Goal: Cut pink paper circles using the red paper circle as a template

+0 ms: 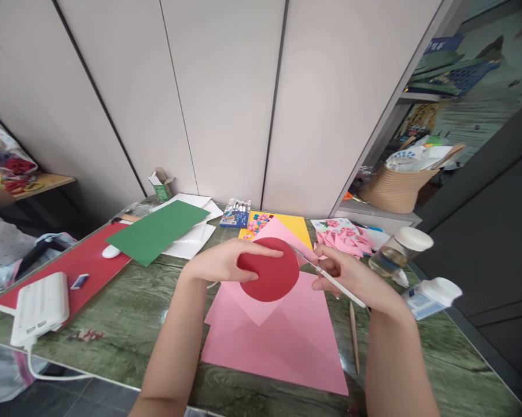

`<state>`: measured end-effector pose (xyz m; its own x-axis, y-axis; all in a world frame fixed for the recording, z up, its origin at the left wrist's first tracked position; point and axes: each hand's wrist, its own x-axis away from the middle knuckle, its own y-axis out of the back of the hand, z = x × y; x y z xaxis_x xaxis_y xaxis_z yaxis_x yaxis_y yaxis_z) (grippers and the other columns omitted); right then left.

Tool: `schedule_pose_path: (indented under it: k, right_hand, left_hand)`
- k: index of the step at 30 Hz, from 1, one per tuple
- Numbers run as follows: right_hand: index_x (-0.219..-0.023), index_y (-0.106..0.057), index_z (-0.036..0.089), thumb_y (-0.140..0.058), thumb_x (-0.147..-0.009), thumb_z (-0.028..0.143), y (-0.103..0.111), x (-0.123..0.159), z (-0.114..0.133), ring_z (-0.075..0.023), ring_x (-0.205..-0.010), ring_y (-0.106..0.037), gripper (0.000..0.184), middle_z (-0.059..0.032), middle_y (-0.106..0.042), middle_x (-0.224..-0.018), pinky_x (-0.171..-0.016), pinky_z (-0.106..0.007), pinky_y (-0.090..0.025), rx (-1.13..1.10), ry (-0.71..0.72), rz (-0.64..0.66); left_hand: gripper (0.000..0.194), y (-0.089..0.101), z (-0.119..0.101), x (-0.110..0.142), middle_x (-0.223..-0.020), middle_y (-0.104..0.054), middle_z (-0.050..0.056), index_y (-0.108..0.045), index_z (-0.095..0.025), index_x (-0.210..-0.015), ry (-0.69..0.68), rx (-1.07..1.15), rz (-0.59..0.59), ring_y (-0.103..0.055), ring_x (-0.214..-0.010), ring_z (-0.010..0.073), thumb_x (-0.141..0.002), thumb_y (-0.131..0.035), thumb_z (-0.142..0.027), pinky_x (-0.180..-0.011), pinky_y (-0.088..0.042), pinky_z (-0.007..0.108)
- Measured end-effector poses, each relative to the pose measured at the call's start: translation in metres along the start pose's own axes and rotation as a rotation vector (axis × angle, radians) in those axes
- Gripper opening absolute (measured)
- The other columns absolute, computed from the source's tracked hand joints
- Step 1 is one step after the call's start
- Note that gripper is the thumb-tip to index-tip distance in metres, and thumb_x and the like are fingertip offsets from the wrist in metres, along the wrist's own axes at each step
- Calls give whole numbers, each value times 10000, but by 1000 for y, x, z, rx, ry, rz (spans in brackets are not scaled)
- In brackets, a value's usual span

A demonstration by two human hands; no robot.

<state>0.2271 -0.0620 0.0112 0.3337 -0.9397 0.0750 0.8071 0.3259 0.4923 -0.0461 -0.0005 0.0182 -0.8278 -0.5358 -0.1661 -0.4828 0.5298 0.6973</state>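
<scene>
My left hand (232, 260) pinches a red paper circle (272, 278) against a pink paper sheet (258, 310), thumb and fingers lying across the circle. On the other side, my right hand (341, 272) is closed around white-handled scissors (337, 281). Their thin metal blades point up and left, at the circle's upper right edge, where the pink sheet shows a cut edge. My fingers partly hide the handles. Below the held papers, larger pink sheets (274, 353) lie on the green table (126, 330). A wooden pencil-like stick (354, 339) lies right of them.
Two white-lidded jars (395, 255) stand at the right, near cut pink pieces (339, 240). Behind are a yellow sheet (302, 229) and a marker box (235, 214). At left lie a green sheet (159, 231), red paper (91, 289) and a white power bank (41, 307).
</scene>
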Motion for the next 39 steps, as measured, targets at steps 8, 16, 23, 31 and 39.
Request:
schedule_pose_path:
  k: [8,16,23,31,39]
  right_hand:
    - [-804,-428,226,-688,-705,389,3,0,-3,-82,-489,-323,322,84,-372,-560,-455,-208,-242,56,-24,11]
    - [-789,-449,222,-699,-649,442,2,2,0,-90,-464,-362,362,80,-412,-541,-461,-217,-270,69,-51,-10]
    - [-800,-457,226,-735,-616,418,2,0,2,-108,-526,-357,384,65,-428,-590,-491,-225,-269,124,10,-30]
    - [-812,-444,239,-710,-651,411,2,-1,-1,-106,-511,-329,356,79,-396,-560,-491,-223,-261,114,-4,-7]
    - [-801,-430,228,-697,-663,417,1,-1,1,-95,-514,-295,355,84,-358,-559,-488,-217,-247,109,-5,-12]
  left_hand:
    - [552,1,-1,1,-1190,-606,1,-528,-301,-1235,15,8,30,-573,-977,158,-715,-557,-117,-784,-446,223]
    - [568,1,2,0,-1224,-591,-3,-530,-309,-1232,13,-8,47,-568,-1017,167,-700,-560,-113,-812,-441,231]
    - [584,-2,3,-5,-1274,-560,-1,-529,-312,-1232,-9,7,111,-567,-1044,181,-687,-575,-107,-830,-441,246]
    - [601,-2,2,-6,-1299,-540,-10,-519,-317,-1241,-16,8,125,-559,-1066,178,-685,-565,-93,-831,-434,239]
    - [591,-3,4,-4,-1279,-557,3,-527,-305,-1238,-20,15,113,-569,-1045,191,-683,-562,-107,-812,-442,247]
